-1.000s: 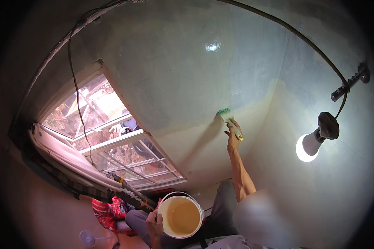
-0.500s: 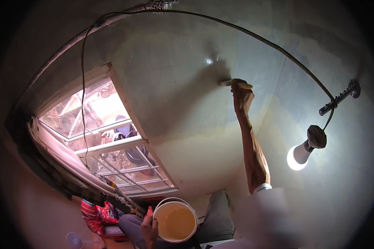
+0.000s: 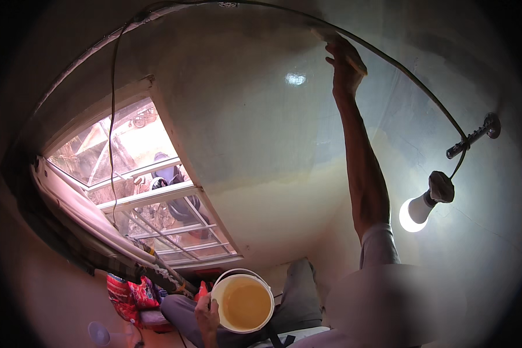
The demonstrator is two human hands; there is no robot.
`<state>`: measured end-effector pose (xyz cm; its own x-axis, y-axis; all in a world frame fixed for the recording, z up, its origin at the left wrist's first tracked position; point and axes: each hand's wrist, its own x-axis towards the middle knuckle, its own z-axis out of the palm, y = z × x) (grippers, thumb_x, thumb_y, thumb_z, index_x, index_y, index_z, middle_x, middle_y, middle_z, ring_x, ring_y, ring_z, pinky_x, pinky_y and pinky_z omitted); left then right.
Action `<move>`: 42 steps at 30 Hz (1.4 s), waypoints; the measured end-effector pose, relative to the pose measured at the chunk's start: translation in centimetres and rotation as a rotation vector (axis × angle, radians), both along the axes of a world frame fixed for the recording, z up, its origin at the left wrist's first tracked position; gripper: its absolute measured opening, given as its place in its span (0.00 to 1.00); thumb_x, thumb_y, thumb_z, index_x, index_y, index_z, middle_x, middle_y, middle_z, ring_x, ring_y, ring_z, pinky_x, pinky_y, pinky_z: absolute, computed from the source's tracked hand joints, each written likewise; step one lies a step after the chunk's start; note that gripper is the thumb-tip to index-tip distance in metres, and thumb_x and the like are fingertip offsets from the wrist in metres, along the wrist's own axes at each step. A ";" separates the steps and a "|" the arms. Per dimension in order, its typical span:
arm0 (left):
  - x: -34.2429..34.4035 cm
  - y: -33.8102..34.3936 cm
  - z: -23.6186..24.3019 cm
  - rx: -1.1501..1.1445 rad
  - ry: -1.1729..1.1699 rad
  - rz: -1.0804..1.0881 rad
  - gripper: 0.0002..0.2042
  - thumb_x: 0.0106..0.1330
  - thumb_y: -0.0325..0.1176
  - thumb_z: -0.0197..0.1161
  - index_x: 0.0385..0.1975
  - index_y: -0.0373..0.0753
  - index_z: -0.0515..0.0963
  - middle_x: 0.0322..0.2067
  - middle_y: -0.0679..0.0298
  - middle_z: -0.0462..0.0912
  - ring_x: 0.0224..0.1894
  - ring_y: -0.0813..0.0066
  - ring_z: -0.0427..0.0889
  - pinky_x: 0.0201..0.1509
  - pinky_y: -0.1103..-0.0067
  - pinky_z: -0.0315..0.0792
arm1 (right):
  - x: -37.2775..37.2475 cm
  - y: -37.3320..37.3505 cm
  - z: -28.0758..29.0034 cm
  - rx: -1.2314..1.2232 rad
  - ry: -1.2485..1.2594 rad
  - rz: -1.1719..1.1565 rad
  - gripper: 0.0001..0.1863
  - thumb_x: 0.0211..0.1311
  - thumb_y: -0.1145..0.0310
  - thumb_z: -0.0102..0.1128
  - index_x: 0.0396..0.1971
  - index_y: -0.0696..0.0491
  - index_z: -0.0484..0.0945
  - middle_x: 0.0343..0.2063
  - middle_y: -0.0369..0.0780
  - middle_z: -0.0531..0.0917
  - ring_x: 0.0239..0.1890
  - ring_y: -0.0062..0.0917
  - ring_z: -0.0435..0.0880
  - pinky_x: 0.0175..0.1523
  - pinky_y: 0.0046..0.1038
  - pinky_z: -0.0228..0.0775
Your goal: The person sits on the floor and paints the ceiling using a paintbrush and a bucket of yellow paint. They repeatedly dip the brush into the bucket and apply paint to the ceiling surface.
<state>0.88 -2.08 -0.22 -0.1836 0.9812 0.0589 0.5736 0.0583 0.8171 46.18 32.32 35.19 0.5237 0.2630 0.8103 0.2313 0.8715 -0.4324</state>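
My right hand [image 3: 347,66] is raised high at the wall with its fingers closed around a paintbrush [image 3: 323,36]. The bristle end points up and left, close to or against the painted wall [image 3: 255,127]; contact is hard to make out. Low in the view, my left hand [image 3: 206,314] grips the side of a white bucket [image 3: 218,293]. Yellowish-tan liquid [image 3: 245,304] lies inside it, and its thin handle rests up along the far rim. The bucket is held over my lap.
A framed window [image 3: 156,191] with a pulled-aside curtain [image 3: 81,209] is at left; a person [image 3: 167,174] shows outside. A cable [image 3: 400,69] arcs overhead to a lit bulb [image 3: 414,214] hanging from a metal rod [image 3: 472,139]. Red patterned cloth [image 3: 136,296] lies lower left.
My right hand has moved up the wall with the paintbrush, and the arm reaches farther. My left hand still holds the bucket, and the view has shifted slightly.
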 end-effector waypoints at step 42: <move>0.0 -0.2 -0.7 0.058 -0.019 0.000 0.11 0.61 0.28 0.58 0.41 0.39 0.82 0.27 0.55 0.78 0.28 0.60 0.78 0.36 0.69 0.72 | -0.4 -2.6 -5.6 -0.413 -0.106 -0.270 0.16 0.65 0.56 0.63 0.40 0.55 0.84 0.24 0.36 0.84 0.26 0.17 0.82 0.29 0.22 0.75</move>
